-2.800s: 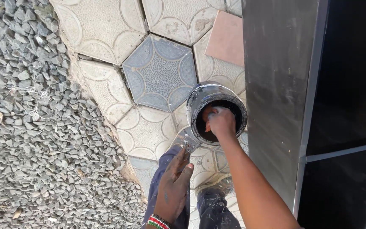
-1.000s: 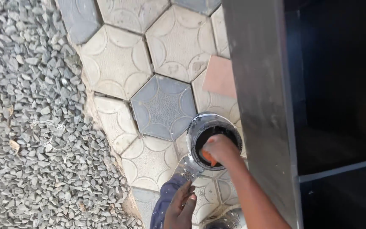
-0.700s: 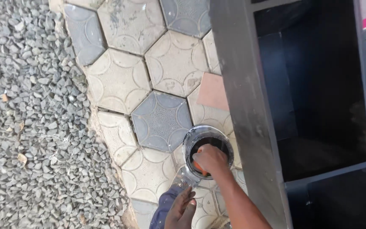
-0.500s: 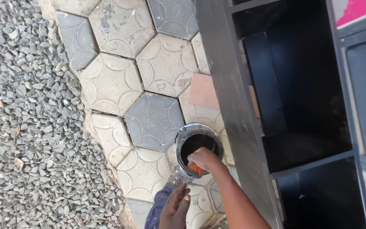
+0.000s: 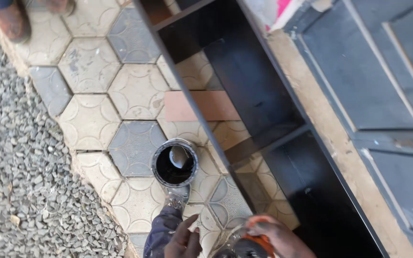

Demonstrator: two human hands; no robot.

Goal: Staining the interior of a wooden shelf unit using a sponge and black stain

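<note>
We note the right hand point(image 5: 276, 236) at the bottom edge of the view, its grip closed around an orange-handled brush point(image 5: 256, 237) — the head of the brush is blurred and we cannot tell its state. The left hand point(image 5: 183, 237) hangs beside it, fingers spread loose, holding nothing, above the person's trouser leg point(image 5: 161, 229). Paint can point(image 5: 175, 162): round, open, black contents with one pale glossy patch; it stands on the hexagonal paving point(image 5: 89, 119) just ahead of the person's shoe point(image 5: 177, 197), near both hands but touching neither. To the right of the can stands a black shelf unit point(image 5: 264, 110) — dark panels, paving visible through its open bays. Gravel point(image 5: 15, 181) borders the paving on the left. Another person's shoe point(image 5: 10, 19) shows at top left.
</note>
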